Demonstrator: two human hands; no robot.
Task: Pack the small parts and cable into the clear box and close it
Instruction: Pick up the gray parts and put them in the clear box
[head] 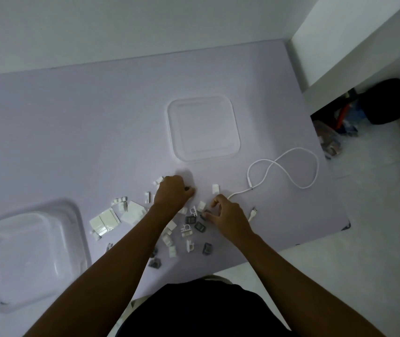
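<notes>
Several small white and grey parts (189, 227) lie scattered on the lilac table (72, 132) in front of me. My left hand (173, 193) is curled over parts at the pile's far side, and a dark piece shows at its fingertips. My right hand (225, 215) pinches a small dark part at the pile's right edge. The white cable (289, 164) lies looped to the right, its plug (253, 212) beside my right hand. The clear box (33, 254) stands open at the near left. Its clear lid (202, 127) lies flat beyond the pile.
The table's right edge runs close to the cable, with white floor past it. A dark bag and clutter (374, 105) sit in a recess at the far right. White walls border the table's back.
</notes>
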